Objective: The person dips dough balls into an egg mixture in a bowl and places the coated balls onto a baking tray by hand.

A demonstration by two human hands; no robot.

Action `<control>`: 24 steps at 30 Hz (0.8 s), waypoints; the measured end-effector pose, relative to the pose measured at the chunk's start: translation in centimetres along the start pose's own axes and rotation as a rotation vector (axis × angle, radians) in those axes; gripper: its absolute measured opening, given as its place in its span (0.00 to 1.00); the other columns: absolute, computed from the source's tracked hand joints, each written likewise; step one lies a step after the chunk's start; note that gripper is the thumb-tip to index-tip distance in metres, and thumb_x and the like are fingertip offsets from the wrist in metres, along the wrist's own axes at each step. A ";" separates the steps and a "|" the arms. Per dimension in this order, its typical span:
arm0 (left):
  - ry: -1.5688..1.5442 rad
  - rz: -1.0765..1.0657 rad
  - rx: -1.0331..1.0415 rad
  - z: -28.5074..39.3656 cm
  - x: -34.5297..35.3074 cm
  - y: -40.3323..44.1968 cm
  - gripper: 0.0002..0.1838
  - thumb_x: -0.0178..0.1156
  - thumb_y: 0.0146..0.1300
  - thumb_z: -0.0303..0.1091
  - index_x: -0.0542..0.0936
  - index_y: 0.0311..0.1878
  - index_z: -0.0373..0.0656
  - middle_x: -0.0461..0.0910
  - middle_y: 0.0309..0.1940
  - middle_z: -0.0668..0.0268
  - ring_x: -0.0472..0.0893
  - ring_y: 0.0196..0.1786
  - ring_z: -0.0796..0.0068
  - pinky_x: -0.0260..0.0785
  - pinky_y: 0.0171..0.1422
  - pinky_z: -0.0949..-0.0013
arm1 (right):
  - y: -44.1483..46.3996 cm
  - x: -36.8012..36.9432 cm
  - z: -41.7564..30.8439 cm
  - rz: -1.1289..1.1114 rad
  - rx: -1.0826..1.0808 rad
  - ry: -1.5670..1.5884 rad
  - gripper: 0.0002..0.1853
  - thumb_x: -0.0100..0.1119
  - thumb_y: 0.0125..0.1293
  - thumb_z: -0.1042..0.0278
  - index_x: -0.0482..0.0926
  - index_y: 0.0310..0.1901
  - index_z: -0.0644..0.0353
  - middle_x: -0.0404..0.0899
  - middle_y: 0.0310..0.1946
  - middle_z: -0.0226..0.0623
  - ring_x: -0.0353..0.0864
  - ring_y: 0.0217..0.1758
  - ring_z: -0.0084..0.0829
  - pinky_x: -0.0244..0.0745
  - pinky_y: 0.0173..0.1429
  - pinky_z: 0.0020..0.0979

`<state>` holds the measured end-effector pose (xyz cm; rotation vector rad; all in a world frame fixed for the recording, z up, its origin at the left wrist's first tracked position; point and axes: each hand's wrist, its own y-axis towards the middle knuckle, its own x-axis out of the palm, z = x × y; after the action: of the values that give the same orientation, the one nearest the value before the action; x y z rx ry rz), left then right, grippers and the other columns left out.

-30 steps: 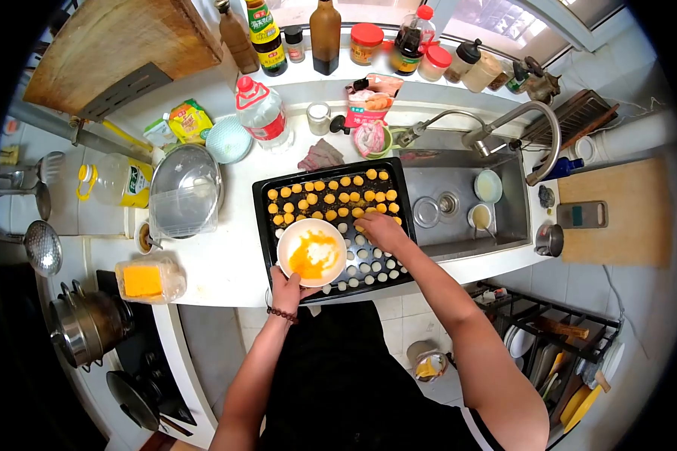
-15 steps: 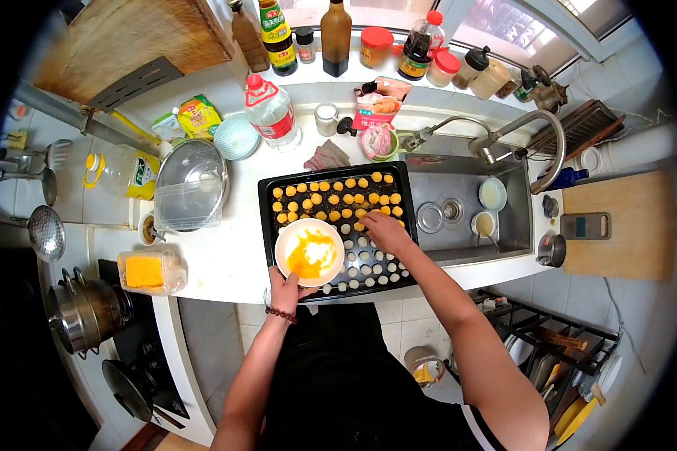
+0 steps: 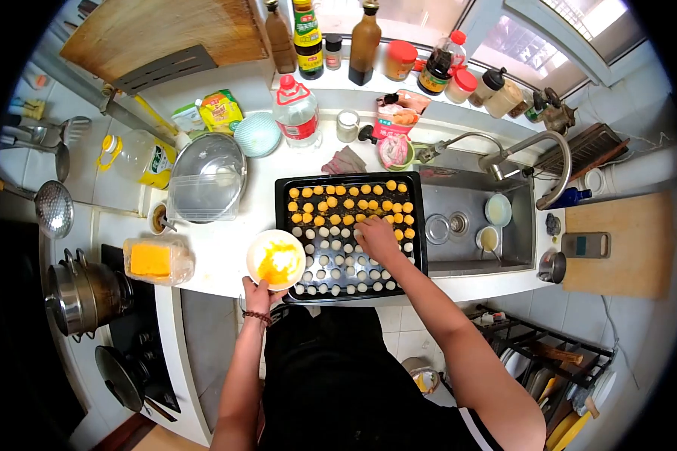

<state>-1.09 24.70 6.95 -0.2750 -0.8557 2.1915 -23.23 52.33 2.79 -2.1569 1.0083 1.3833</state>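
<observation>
A white bowl (image 3: 256,264) with an orange-yellow coating inside is in my left hand (image 3: 259,295), which grips its near edge beside the black baking tray's left side. The black baking tray (image 3: 420,263) holds rows of small balls. Those in the far rows are orange-yellow balls (image 3: 391,186); nearer me lie white balls (image 3: 361,288). My right hand (image 3: 378,239) reaches down over the tray's middle, fingers bent together where the two colours meet. Whatever lies between its fingertips is hidden.
A steel sink (image 3: 459,255) with two small bowls adjoins the tray on the right. Behind stand a large plastic jug (image 3: 297,120) and a crumpled cloth (image 3: 344,161). To the left are a steel basin (image 3: 222,146) and a wrapped orange block (image 3: 152,259). Bottles line the windowsill.
My left hand has carried the bowl leftward, from over the tray to its left edge, uncovering more balls. My right hand has moved a little left and nearer me. The view has shifted.
</observation>
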 end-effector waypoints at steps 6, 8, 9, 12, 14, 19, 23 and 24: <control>-0.037 0.105 -0.012 -0.6 -4.8 2.2 0.13 0.47 0.73 0.22 0.57 0.56 0.34 0.71 0.58 0.45 0.84 0.52 0.48 0.89 0.47 0.50 | 1.3 0.3 -1.8 -0.159 0.075 -0.192 0.08 0.68 0.57 0.67 0.85 0.39 0.55 0.83 0.41 0.33 0.79 0.53 0.39 0.71 0.60 0.42; -0.057 0.080 -0.029 -0.4 -5.5 2.6 0.13 0.46 0.72 0.21 0.56 0.55 0.35 0.69 0.59 0.44 0.84 0.54 0.47 0.90 0.46 0.50 | 1.3 1.0 -1.4 -0.121 0.053 -0.251 0.11 0.71 0.52 0.68 0.84 0.38 0.57 0.83 0.39 0.35 0.80 0.50 0.40 0.73 0.56 0.43; -0.069 0.055 -0.046 -0.3 -6.0 2.8 0.13 0.45 0.72 0.20 0.55 0.55 0.36 0.67 0.60 0.44 0.83 0.55 0.45 0.90 0.45 0.51 | 1.4 0.9 -1.7 -0.082 0.042 -0.234 0.09 0.71 0.52 0.69 0.84 0.36 0.57 0.83 0.38 0.36 0.80 0.49 0.41 0.73 0.56 0.43; -0.067 0.025 -0.013 -0.1 -6.7 3.7 0.14 0.48 0.72 0.21 0.56 0.54 0.36 0.70 0.59 0.44 0.83 0.54 0.46 0.89 0.45 0.50 | 1.8 -0.4 -3.6 -0.063 0.111 -0.147 0.10 0.70 0.52 0.70 0.86 0.38 0.58 0.84 0.36 0.37 0.81 0.47 0.42 0.73 0.56 0.43; -0.072 0.015 -0.021 -0.2 -7.5 4.8 0.15 0.47 0.72 0.20 0.55 0.55 0.37 0.69 0.60 0.44 0.83 0.56 0.44 0.89 0.45 0.48 | 2.7 -2.2 -7.0 0.030 0.094 -0.047 0.09 0.70 0.53 0.71 0.84 0.36 0.60 0.83 0.35 0.41 0.80 0.45 0.45 0.74 0.54 0.44; -0.139 -0.106 -0.012 -2.6 -9.9 9.1 0.18 0.47 0.70 0.19 0.53 0.57 0.42 0.68 0.62 0.45 0.82 0.57 0.41 0.88 0.45 0.43 | 4.8 -1.0 -17.9 0.011 0.086 0.382 0.13 0.72 0.58 0.70 0.85 0.45 0.63 0.85 0.41 0.47 0.84 0.47 0.48 0.79 0.54 0.42; -0.137 -0.151 -0.024 -2.0 -10.8 10.2 0.17 0.47 0.70 0.19 0.54 0.57 0.40 0.67 0.62 0.46 0.82 0.56 0.42 0.88 0.45 0.44 | 6.7 2.9 -25.1 -0.157 0.057 0.468 0.15 0.69 0.58 0.74 0.84 0.48 0.63 0.84 0.43 0.47 0.85 0.45 0.49 0.81 0.51 0.41; -0.140 -0.168 -0.036 -1.7 -11.0 10.5 0.17 0.46 0.70 0.17 0.54 0.56 0.39 0.67 0.62 0.47 0.82 0.56 0.44 0.89 0.44 0.46 | 7.2 4.3 -26.0 -0.160 0.025 0.448 0.16 0.70 0.57 0.75 0.84 0.48 0.63 0.84 0.43 0.47 0.86 0.42 0.47 0.82 0.49 0.39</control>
<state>1.27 12.52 -1.95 -0.0639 -0.9601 2.0586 -11.45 29.06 10.80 -2.5264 0.9651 0.8263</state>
